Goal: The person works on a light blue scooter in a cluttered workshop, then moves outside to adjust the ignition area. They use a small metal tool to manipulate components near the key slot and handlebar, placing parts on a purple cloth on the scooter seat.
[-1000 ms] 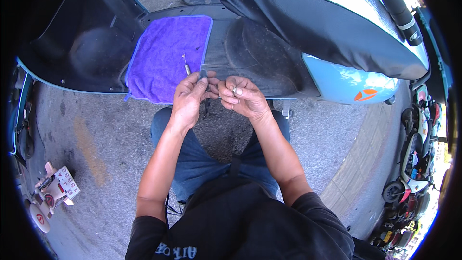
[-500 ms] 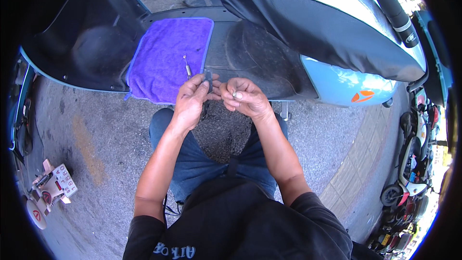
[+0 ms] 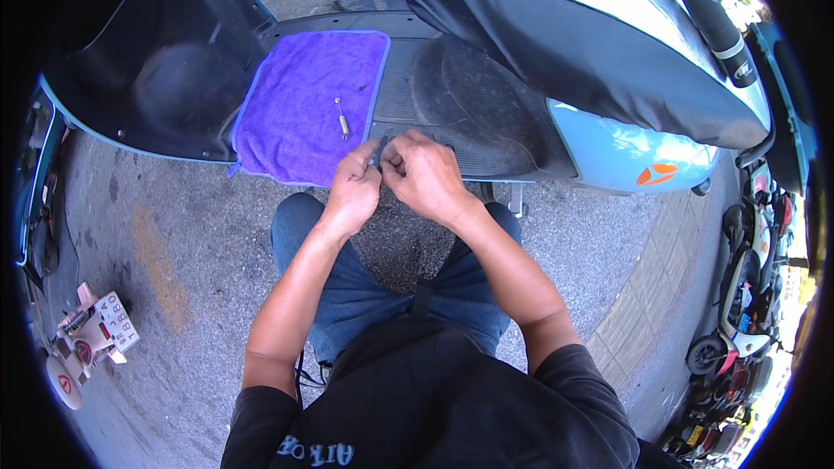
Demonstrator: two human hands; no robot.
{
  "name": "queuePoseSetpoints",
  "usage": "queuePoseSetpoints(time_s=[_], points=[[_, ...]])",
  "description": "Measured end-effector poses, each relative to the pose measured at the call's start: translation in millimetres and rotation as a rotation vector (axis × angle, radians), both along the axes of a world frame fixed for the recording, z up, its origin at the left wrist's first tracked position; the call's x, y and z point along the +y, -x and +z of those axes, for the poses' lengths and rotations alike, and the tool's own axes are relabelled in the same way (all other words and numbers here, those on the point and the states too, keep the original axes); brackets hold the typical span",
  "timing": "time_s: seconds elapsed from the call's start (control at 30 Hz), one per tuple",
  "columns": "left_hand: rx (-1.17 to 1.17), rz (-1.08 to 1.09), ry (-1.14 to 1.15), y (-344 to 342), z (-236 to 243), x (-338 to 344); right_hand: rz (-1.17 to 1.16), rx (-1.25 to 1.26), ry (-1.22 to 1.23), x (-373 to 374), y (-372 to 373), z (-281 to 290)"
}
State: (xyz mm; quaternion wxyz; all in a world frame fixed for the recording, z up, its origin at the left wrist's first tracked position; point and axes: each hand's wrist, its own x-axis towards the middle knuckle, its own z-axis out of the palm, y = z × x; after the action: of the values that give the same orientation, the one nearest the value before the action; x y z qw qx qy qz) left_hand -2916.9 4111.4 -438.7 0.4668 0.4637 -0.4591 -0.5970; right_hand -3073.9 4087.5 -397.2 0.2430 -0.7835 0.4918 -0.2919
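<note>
The left hand pinches a small dark piece beside the near edge of the purple towel. The right hand curls its fingers close against that piece, its grip hidden. A small metal spring lies on the towel.

Sm. dark-grey pc. sits in my L hand, R hand right beside it; partly hidden, details unclear.
</note>
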Motion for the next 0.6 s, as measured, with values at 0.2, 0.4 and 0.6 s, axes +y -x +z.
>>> queuePoseSetpoints(time_s=[0.2,0.4,0.6], points=[[0.000,0.004,0.070,-1.4,-3.9,-1.3,0.027,0.024,0.004,-3.3,-0.9,1.3],[0.154,-0.039,0.053,-6.0,-0.2,-1.5,-0.009,0.043,0.019,-2.3,-7.4,4.0],[0.155,0.049,-0.061,-6.8,1.2,-0.5,0.022,0.083,-0.025,-5.1,-8.1,3.8]])
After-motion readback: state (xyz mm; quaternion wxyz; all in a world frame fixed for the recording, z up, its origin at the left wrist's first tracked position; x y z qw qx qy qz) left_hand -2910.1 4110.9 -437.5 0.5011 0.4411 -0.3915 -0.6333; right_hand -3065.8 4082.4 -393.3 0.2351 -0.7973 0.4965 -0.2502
